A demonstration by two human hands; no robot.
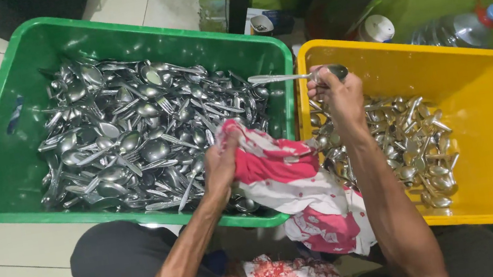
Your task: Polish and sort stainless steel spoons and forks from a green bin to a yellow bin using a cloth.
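Seen from above, a seated person works over two plastic crates on a pale tiled floor. The green crate (9, 122) holds a deep heap of metal spoons and forks (142, 134). Touching the green crate's right wall stands a yellow crate (491, 121) with a smaller, looser pile of cutlery (413, 139). The left hand (219, 165), just inside the green crate's near right corner, has its fingers curled tight around a bunch of red-and-white patterned cloth (291, 177) (the cloth drapes over the crate's rim down to the lap). The right hand (337, 93), just past the green crate's right wall, pinches a single spoon (299, 75) near its bowl, handle pointing back over the green crate. Beyond the yellow crate lies a clear plastic bottle (461, 28).
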